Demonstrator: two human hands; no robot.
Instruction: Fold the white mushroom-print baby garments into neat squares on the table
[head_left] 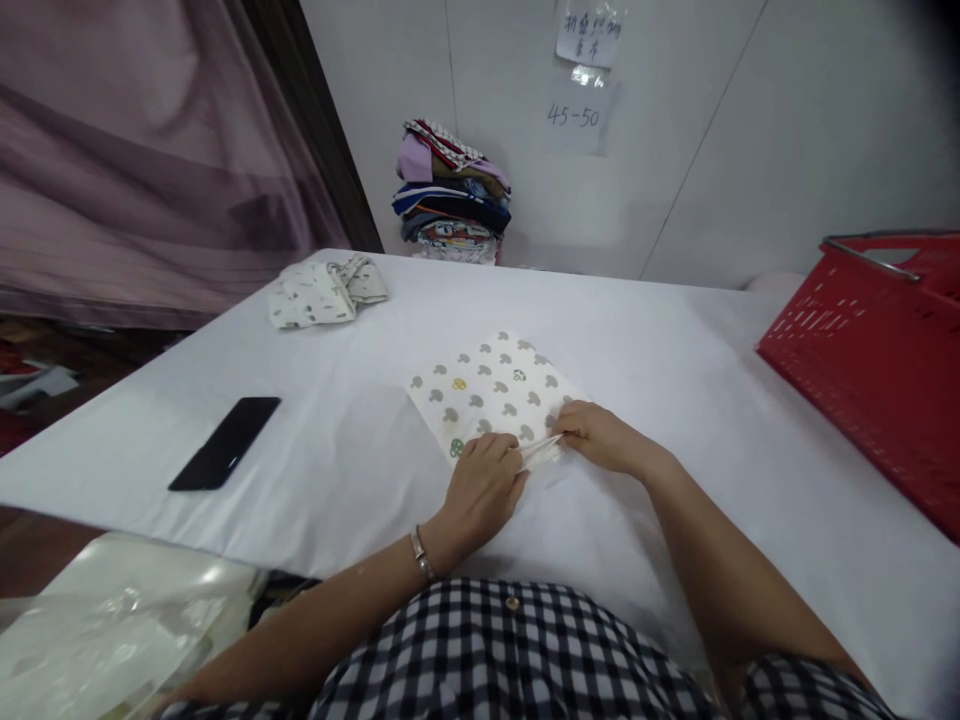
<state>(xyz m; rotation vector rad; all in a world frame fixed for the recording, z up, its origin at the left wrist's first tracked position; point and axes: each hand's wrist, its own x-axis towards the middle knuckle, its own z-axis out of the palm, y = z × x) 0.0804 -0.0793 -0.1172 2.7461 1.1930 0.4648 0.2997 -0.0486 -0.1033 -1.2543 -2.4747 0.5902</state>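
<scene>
A cream cloth with a mushroom print (491, 390) lies folded flat on the white table (352, 460) in front of me. My left hand (484, 485) pinches its near edge, fingers closed on the fabric. My right hand (596, 435) grips the same near edge a little to the right, fingers also closed. A thin folded strip of the cloth is stretched between both hands.
A black phone (225, 442) lies at the table's left. A crumpled printed cloth (324, 292) sits at the far left. A stack of folded fabrics (452, 195) stands against the wall. A red basket (874, 350) fills the right side. Clear plastic bags (112, 625) lie at lower left.
</scene>
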